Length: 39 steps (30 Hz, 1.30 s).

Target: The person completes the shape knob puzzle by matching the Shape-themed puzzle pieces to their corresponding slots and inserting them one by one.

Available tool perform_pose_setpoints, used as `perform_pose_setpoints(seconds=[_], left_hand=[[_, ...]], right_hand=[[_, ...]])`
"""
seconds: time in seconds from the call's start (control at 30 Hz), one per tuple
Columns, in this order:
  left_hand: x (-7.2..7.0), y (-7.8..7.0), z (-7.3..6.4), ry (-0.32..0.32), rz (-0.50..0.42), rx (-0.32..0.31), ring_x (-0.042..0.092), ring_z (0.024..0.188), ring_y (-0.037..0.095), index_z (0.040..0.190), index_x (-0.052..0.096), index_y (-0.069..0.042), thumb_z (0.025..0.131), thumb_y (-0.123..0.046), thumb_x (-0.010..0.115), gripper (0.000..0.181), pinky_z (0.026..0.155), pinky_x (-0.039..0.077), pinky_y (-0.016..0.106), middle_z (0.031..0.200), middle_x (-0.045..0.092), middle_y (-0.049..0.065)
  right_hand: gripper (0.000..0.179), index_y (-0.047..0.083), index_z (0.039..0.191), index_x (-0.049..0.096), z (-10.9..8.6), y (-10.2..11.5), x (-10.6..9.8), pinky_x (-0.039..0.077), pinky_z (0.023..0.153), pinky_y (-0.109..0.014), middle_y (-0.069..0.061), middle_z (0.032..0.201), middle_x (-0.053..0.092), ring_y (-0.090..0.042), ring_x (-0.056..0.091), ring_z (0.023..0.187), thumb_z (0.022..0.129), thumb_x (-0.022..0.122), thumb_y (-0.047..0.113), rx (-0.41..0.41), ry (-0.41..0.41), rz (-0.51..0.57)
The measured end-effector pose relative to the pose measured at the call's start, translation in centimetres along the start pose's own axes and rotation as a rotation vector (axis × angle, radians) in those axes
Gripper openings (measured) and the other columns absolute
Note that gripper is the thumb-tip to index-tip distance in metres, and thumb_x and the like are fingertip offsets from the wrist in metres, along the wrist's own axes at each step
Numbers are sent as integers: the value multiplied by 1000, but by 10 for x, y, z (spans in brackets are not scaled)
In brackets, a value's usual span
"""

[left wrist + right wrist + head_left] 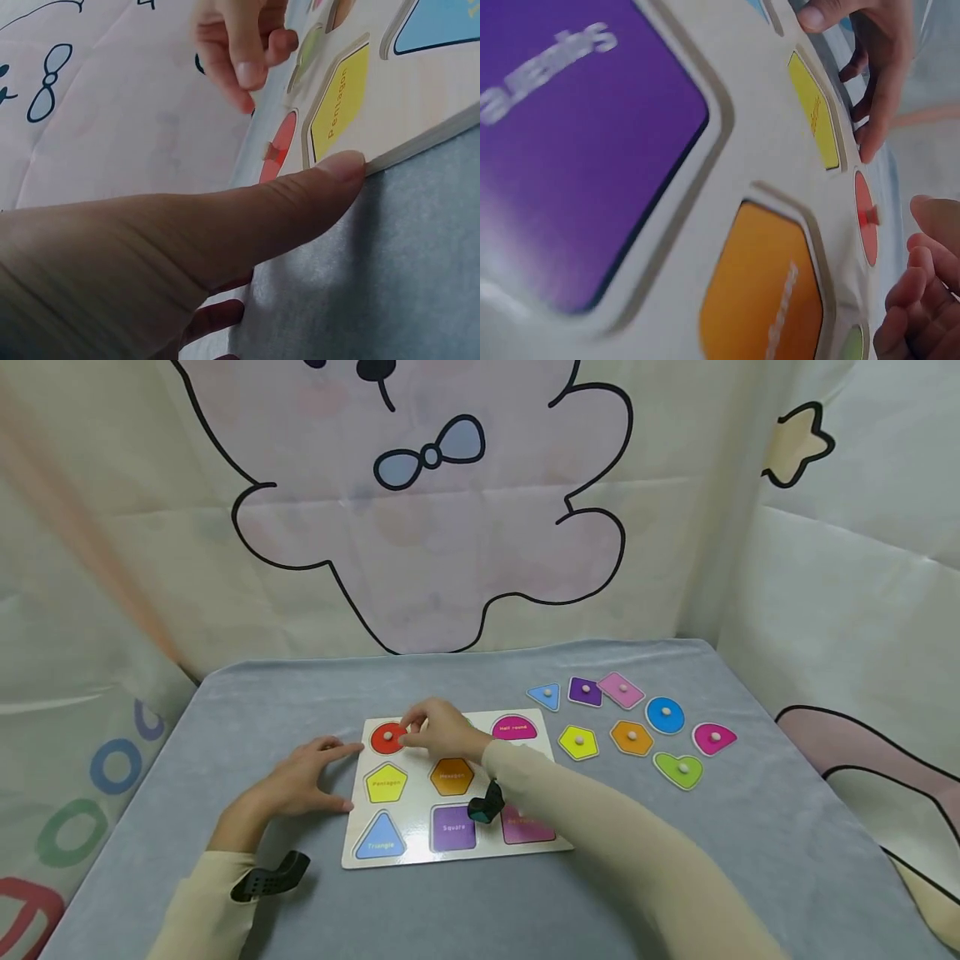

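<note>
A white shape puzzle board [417, 795] lies on the cloth, and the red round piece [386, 739] with its knob sits in the board's upper left recess. My right hand [444, 729] hovers just right of that piece with fingers loosely bent; the right wrist view shows its fingertips [911, 289] apart from the knob [873, 216]. My left hand [300, 781] rests at the board's left edge, fingers spread, its thumb [341, 166] touching the edge beside the yellow pentagon recess [341, 101]. The right hand and forearm hide parts of the board.
Several knobbed pieces lie right of the board: a blue triangle [546, 697], purple square [585, 691], pink rectangle [621, 690], yellow pentagon [578, 742], orange hexagon [632, 738], blue circle [665, 715], magenta teardrop [713, 738] and green heart [678, 770]. A printed curtain [450, 543] stands behind the table.
</note>
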<state>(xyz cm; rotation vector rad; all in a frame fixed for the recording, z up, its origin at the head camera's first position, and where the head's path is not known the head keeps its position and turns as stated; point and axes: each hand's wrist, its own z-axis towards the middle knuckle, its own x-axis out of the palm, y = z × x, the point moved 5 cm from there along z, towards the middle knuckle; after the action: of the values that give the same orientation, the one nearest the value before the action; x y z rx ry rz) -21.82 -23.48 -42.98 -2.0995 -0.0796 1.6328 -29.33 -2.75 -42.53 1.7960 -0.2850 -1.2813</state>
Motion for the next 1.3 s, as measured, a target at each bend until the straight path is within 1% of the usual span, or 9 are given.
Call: perform_pose_setpoints(seconds=[0.17, 0.33, 0.43, 0.53, 0.7, 0.93, 1.03, 1.17, 1.3], left_hand=[[0, 1, -1, 5, -8, -8, 44, 128, 46, 149, 51, -19, 70, -46, 90, 92, 102, 42, 70, 144, 47, 24], [1, 1, -3, 12, -15, -19, 43, 128, 45, 149, 51, -19, 68, -47, 91, 95, 102, 42, 69, 145, 46, 24], [2, 0, -3, 16, -17, -31, 43, 129, 45, 149, 51, -19, 67, -48, 91, 96, 102, 42, 70, 146, 46, 24], [3, 0, -4, 16, -13, -42, 43, 128, 45, 150, 50, -19, 67, -47, 92, 97, 102, 42, 69, 146, 45, 24], [2, -1, -4, 15, 3, -55, 43, 128, 45, 150, 50, -20, 67, -46, 92, 97, 102, 42, 70, 146, 45, 24], [2, -3, -3, 19, -1, -56, 43, 127, 42, 151, 49, -19, 67, -45, 92, 97, 101, 42, 68, 145, 46, 22], [3, -3, -4, 18, -3, -61, 43, 126, 42, 151, 49, -20, 67, -45, 92, 97, 101, 43, 67, 145, 46, 21], [3, -2, -4, 16, -3, -63, 44, 127, 42, 150, 50, -21, 67, -45, 92, 96, 102, 42, 67, 145, 46, 20], [1, -4, -4, 14, -1, -55, 44, 127, 43, 151, 49, -19, 68, -44, 92, 97, 102, 42, 68, 145, 46, 22]], right_hand=[[21, 11, 109, 75, -11, -6, -12, 44, 70, -21, 1, 83, 60, -15, 53, 86, 93, 75, 24, -16, 14, -39], [23, 7, 112, 74, -26, -7, -25, 46, 65, -21, -1, 87, 61, -17, 54, 81, 93, 74, 21, -29, 22, -6], [23, 5, 112, 74, -36, -8, -31, 45, 62, -20, -3, 87, 62, -18, 53, 77, 93, 74, 19, -55, 22, 5], [24, 4, 112, 74, -45, -9, -38, 45, 62, -19, -3, 88, 62, -20, 54, 75, 93, 74, 18, -83, 19, 6], [26, 2, 113, 73, -59, -10, -48, 46, 65, -21, -4, 89, 63, -21, 54, 75, 93, 74, 18, -111, 14, -1], [21, 8, 111, 76, -77, -19, -62, 45, 65, -22, -1, 93, 66, -15, 52, 76, 97, 69, 23, -119, -18, -44], [22, 7, 111, 76, -84, -26, -64, 45, 66, -21, -2, 93, 67, -16, 52, 77, 98, 67, 22, -138, -22, -44], [25, 5, 115, 74, -95, -36, -69, 46, 68, -21, -2, 94, 67, -17, 54, 82, 98, 66, 23, -118, -23, -48], [25, 6, 115, 74, -106, -43, -78, 49, 67, -21, -3, 98, 69, -17, 55, 82, 98, 67, 23, -95, -33, -36]])
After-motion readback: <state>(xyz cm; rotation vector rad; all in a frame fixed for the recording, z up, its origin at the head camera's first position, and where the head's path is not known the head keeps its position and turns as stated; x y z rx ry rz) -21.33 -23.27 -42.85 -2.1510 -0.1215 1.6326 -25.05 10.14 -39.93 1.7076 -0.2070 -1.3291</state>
